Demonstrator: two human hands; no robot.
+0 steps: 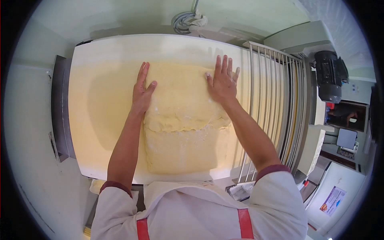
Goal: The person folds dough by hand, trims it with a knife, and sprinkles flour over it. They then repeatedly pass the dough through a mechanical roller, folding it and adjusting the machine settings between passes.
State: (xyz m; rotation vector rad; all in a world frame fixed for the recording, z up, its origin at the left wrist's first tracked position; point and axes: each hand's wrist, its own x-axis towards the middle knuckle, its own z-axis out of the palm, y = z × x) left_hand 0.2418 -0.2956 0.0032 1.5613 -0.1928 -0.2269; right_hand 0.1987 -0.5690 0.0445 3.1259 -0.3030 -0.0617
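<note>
2 hands (142,94) (223,85) open, touching dough (180,92) L+R

From where I stand, a slab of pale yellow dough (180,96) lies on the white counter (100,50), its upper layer ending in a ragged, floured edge. The left hand (143,94) is at the slab's left edge, fingers together. The right hand (223,85) is palm-down by the far right corner, fingers spread. Rightward: a metal-barred guard (259,88), then a black motor (329,76). Coiled cable (182,23) noted behind.
</note>
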